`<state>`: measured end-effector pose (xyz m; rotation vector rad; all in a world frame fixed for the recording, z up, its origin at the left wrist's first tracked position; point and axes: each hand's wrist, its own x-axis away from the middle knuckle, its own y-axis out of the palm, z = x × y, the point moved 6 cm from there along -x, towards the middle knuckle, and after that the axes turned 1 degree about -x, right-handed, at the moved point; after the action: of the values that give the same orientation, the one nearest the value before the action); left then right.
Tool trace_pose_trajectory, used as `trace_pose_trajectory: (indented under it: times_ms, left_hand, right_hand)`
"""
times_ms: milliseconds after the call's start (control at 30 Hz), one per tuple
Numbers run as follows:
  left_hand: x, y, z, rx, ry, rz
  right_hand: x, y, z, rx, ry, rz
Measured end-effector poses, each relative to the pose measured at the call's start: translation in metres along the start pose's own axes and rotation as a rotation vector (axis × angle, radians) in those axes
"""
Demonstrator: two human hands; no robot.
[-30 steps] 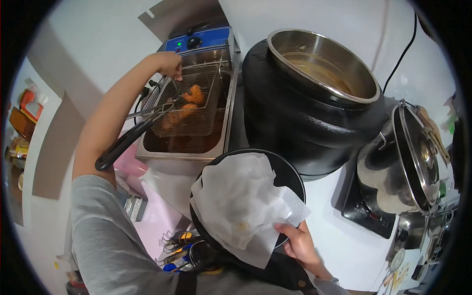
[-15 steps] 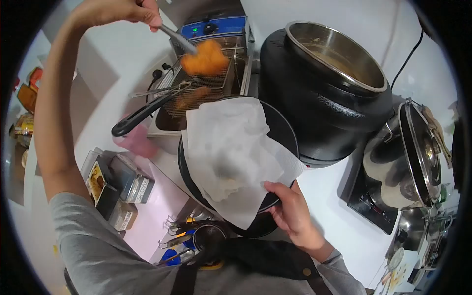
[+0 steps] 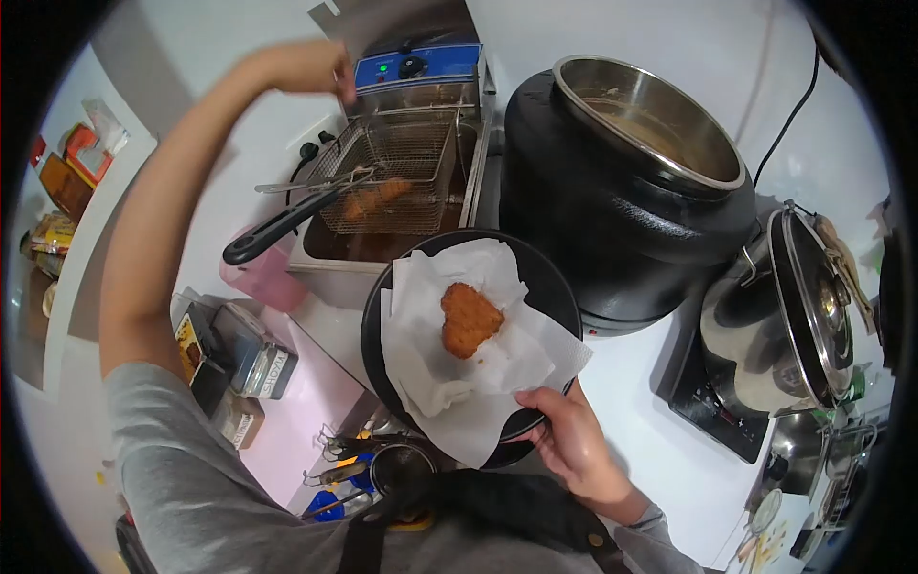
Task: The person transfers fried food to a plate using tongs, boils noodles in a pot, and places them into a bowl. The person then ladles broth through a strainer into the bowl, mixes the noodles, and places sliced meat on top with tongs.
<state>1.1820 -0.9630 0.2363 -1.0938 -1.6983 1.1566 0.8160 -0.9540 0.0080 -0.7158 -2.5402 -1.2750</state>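
Observation:
My right hand grips the near right rim of a black bowl, thumb on the white paper that lines it. One browned fried piece lies on the paper. My left hand is raised above the fryer's back left, its fingers pressed together and blurred; what they hold is too unclear to name. Below it, the wire basket sits over dark oil in the fryer, with more fried food inside. The basket's black handle points to the left.
A large black soup kettle stands right of the fryer. Farther right, a lidded steel pot rests on a black cooktop. Left are a pink container and labelled tubs. A strainer and utensils lie below the bowl.
The fried piece that hung from the metal tongs now lies on the paper in the bowl. My left hand has moved right and down, back over the fryer.

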Motion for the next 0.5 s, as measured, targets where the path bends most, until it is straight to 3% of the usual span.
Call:
trace_pose_trajectory:
  times_ms: [100, 233, 400, 500]
  left_hand:
    - [-0.024, 0.072, 0.01, 0.017, 0.008, -0.24]
    - [-0.031, 0.103, 0.033, -0.085, 0.003, -0.139]
    - [-0.037, 0.089, 0.016, -0.166, -0.263, 0.077]
    - [-0.041, 0.096, 0.013, -0.164, -0.181, 0.026]
  right_hand:
    - [-0.003, -0.009, 0.001, 0.048, -0.013, 0.023]
    - [-0.006, -0.01, 0.001, -0.013, 0.001, 0.033]
    - [-0.018, -0.022, 0.011, -0.058, -0.024, 0.033]
    - [-0.02, -0.021, 0.01, -0.128, -0.035, 0.032]
